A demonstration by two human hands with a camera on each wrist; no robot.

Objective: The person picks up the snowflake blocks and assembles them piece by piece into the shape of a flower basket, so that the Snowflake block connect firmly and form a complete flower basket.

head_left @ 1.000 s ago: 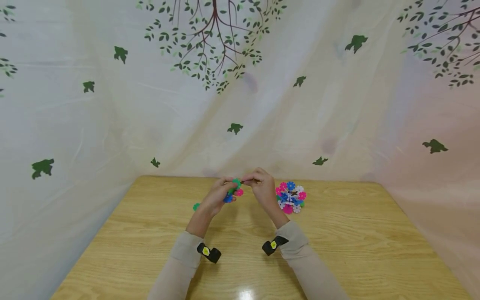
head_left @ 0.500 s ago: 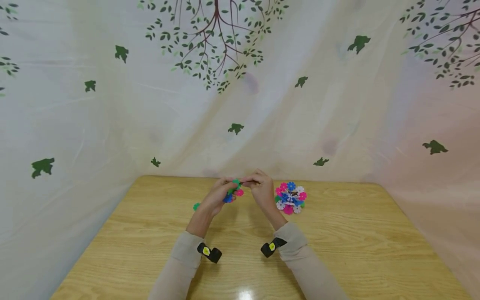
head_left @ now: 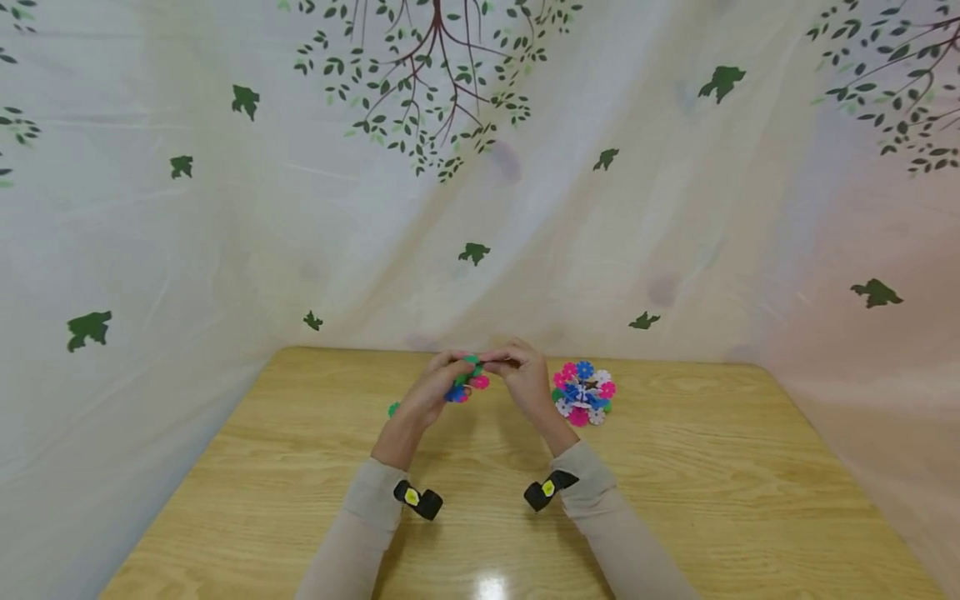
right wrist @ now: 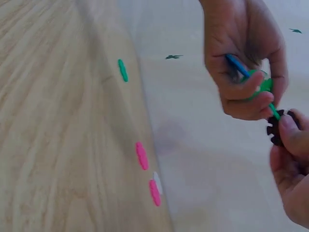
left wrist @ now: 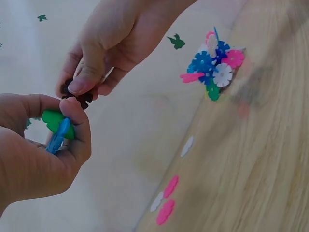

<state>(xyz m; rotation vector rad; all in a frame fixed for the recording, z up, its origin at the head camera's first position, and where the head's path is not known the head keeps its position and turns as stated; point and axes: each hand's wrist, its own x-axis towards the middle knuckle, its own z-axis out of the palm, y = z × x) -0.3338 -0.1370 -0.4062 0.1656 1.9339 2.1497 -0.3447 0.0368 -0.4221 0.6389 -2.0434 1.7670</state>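
Note:
My left hand (head_left: 426,392) grips a small cluster of joined plastic snowflake discs, a green disc (right wrist: 263,85) and a blue disc (left wrist: 59,135) among them. Facing it, my right hand (head_left: 528,385) pinches a dark brown notched disc (left wrist: 84,100) between thumb and fingers. In the right wrist view this dark disc (right wrist: 273,129) meets the edge of a green disc at the left fingertips; whether the slots are engaged I cannot tell. Both hands are raised above the far part of the table, fingertips almost touching. Curled left fingers hide part of the cluster.
An assembled ball of pink, blue, white and green discs (head_left: 582,395) stands right of the right hand on the wooden table (head_left: 712,483). Loose discs lie near the far edge: a green one (right wrist: 122,70), pink ones (left wrist: 166,211) and white ones (left wrist: 187,146). A printed curtain (head_left: 360,225) hangs behind.
The right fingertips have come slightly closer to the left hand, narrowing the gap at the dark disc. Otherwise the hands hold nearly the same pose, and the head view has shifted a little.

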